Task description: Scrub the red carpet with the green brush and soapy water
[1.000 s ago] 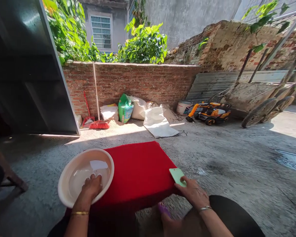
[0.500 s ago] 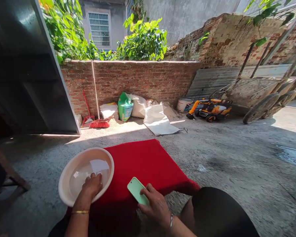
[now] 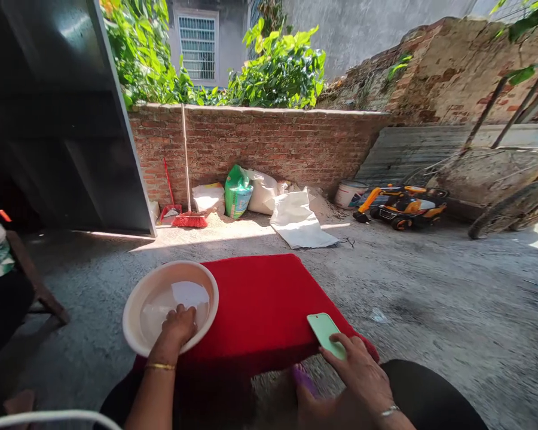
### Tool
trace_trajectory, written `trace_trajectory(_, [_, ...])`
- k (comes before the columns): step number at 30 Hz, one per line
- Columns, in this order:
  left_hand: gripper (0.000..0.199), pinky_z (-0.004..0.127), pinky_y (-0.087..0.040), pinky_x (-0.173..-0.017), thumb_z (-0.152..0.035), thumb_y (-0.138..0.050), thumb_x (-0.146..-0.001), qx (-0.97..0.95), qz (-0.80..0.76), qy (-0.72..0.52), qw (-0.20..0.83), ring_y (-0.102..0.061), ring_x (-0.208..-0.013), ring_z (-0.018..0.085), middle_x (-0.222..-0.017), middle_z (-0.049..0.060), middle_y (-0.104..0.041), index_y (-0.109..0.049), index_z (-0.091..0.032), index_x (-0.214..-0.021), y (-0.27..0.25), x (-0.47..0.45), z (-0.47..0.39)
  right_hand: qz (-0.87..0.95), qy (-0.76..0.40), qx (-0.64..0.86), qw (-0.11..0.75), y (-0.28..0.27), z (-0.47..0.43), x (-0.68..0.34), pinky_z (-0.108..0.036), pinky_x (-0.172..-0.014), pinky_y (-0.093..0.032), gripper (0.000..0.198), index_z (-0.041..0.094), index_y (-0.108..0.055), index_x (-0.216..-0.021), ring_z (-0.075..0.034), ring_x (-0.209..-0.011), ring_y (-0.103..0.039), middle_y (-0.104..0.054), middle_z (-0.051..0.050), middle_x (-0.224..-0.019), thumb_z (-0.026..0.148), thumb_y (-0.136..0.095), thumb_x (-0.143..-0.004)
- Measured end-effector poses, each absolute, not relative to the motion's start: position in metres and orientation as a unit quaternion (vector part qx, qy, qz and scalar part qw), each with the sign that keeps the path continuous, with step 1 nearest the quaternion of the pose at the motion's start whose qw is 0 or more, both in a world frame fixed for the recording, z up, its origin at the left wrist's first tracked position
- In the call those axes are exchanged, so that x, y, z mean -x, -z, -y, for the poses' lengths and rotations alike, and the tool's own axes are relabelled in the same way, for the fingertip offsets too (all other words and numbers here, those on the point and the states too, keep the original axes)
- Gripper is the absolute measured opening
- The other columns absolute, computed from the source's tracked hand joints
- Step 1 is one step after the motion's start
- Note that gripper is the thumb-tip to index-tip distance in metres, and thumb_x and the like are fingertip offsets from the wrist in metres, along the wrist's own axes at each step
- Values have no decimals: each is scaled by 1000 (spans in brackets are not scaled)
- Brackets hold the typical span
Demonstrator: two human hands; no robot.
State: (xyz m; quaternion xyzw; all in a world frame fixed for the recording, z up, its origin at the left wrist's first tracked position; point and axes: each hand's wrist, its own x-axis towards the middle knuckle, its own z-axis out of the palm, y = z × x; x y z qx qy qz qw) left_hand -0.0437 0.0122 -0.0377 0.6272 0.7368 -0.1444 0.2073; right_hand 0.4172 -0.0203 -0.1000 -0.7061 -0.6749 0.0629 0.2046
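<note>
- The left hand (image 3: 178,325) reaches over the near rim of a shallow cream plastic basin (image 3: 137,298), fingers curled and dipping into the little water that pools in its bottom; whether they pinch anything under the surface I cannot tell.
- The basin sits on the left part of a red cloth-covered surface (image 3: 260,304), its left side overhanging the edge.
- The right hand (image 3: 356,373) lies at the near right corner of the red surface, fingers spread flat, their tips resting on a mint-green phone (image 3: 323,331) that lies face down on the cloth; it presses rather than grips.
- A purple object (image 3: 302,377) shows just below the red surface's edge, by the right thumb; too little of it is visible to name it.
- By my reading, the step in hand is wetting the left fingers while the phone is steadied.
- The next move calls for keeping wet fingers and the basin's water well clear of the phone, and for a firm grasp if the phone is to be lifted.
</note>
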Motion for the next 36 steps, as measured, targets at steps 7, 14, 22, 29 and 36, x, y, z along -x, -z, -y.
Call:
trace_trajectory(7, [50,49,-54,-125,-21,-52,-114,-615,-747,119,223,-64,-160,38,-172,23,-62,-66,-22,-162,35,38,-10,752,-137,616,193,108,28,-321,-34,-86,-63,18,34,-82,-109,-22,-86,-79,-77,-1,-107,37,-77,-92])
trace_trajectory(14, [50,50,-53,-123,-22,-52,-113,-617,-745,107,228,-62,-160,40,-174,25,-60,-65,-21,-161,35,36,-9,831,-206,515,50,92,34,-191,-30,-97,-57,40,31,-85,-127,-26,-113,-80,-79,-6,-128,33,-84,-88])
trace_trajectory(22, [54,51,-52,-125,-21,-49,-113,-613,-744,100,246,-61,-162,40,-177,24,-58,-64,-22,-165,36,33,-13,800,-164,573,66,93,16,-228,-29,-88,-54,32,33,-85,-119,-24,-105,-81,-80,-4,-120,26,-79,-89])
trace_trajectory(29, [53,50,-54,-126,-20,-50,-114,-616,-742,89,249,-61,-162,37,-177,22,-60,-65,-26,-165,31,25,-13,650,-317,663,192,91,-28,-232,-30,-75,-50,20,29,-76,-91,-23,-81,-73,-78,1,-87,43,-88,-84])
trace_trajectory(36, [54,49,-54,-124,-19,-48,-113,-632,-728,104,243,-62,-161,38,-177,21,-60,-64,-26,-165,35,31,-10,657,-370,620,217,103,-31,-160,-28,-77,-50,18,25,-77,-87,-22,-87,-72,-78,-2,-88,40,-84,-92])
